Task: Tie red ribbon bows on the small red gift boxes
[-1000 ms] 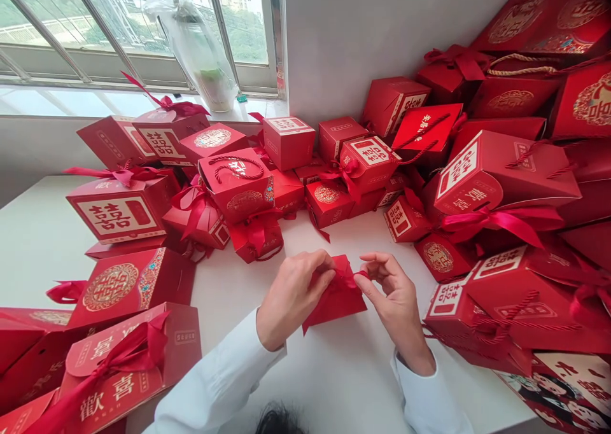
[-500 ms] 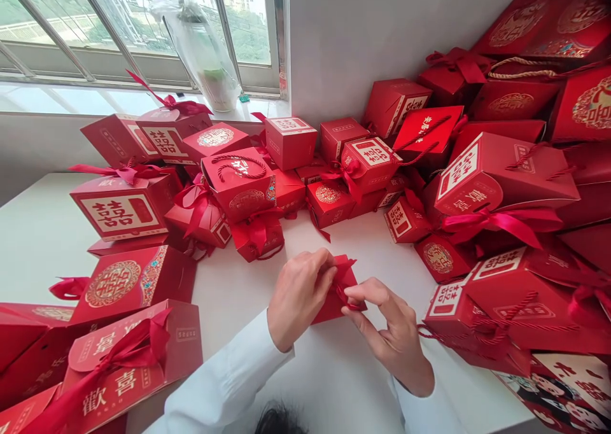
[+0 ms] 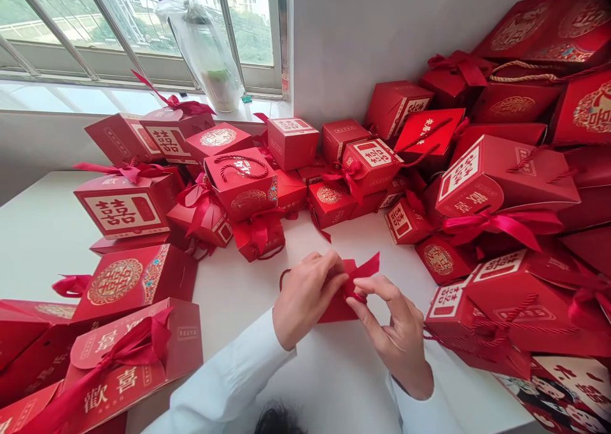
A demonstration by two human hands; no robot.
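- Head view, clock face centred on the small red box point(image 3: 337, 313): nearest, at six o'clock, dark hair point(image 3: 279, 421) shows at the picture's edge, with the white worktop point(image 3: 334, 383) beyond it.
- White sleeves point(image 3: 233, 373) reach in from about eight and five o'clock.
- At nine o'clock, the left hand point(image 3: 308, 300) has its grip closed in a fingertip pinch on the red ribbon point(image 3: 368, 266) over the box's top; which strand it has is hidden.
- At four o'clock, the right hand point(image 3: 396, 332) grips the ribbon between thumb and forefinger, other fingers curled loosely; one ribbon end juts free towards one o'clock.
- The box sits on the worktop between the hands, partly covered by them. I judge its bow to be partway: ribbon on and being worked, but no finished, even bow visible, so tightening and spreading the loops seem left.
- Towards half past eight, a large box point(image 3: 176, 348) carries a tied bow; at three, another box point(image 3: 506, 307) has knotted cord. Both look done.
- Farther, at ten o'clock, a box point(image 3: 124, 205) wears a ribbon bow; boxes point(image 3: 515, 109) pile up towards two.
- Farthest, at eleven, a bagged cup point(image 3: 222, 87) stands on the windowsill point(image 3: 260, 109).
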